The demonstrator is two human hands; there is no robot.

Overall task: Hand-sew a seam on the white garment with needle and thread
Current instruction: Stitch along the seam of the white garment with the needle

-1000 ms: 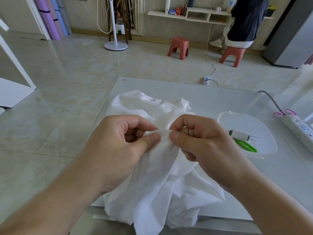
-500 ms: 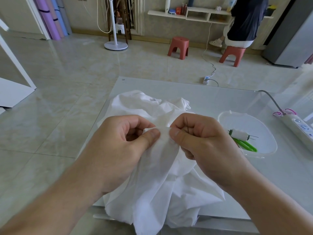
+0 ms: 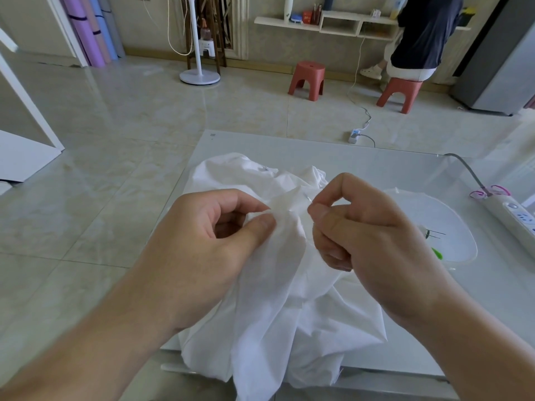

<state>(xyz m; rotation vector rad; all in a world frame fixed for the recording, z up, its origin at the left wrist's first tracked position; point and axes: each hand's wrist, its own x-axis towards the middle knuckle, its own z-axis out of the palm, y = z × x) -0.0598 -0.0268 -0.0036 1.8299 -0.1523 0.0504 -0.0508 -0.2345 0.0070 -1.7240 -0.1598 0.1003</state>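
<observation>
A soft, crumpled white garment [image 3: 278,308] lies heaped on a smooth, pale, glossy desk [image 3: 405,169], its thin fabric falling in loose folds over the near edge. The left hand [image 3: 202,244] pinches a raised fold of the cloth between thumb and forefinger, the other fingers curled behind it. Just beside it, the right hand [image 3: 373,235] has its thumb and forefinger pressed together at the same fold, the remaining fingers curled under; a thin metallic glint at the fingertips looks like the needle [image 3: 308,198], though it is too fine to be sure, and the thread cannot be made out. To the right of the garment sits a shallow, rounded, translucent plastic lid [image 3: 451,224] holding something bright green [image 3: 436,253] and some thin dark pins [image 3: 434,233], partly hidden by the right hand. A white power strip [image 3: 512,218] with a grey cable lies near the right edge of the desk. Beyond, on the shiny tiled floor [image 3: 115,125], stand two blocky red plastic stools [image 3: 307,80], a person sitting on the farther one.
</observation>
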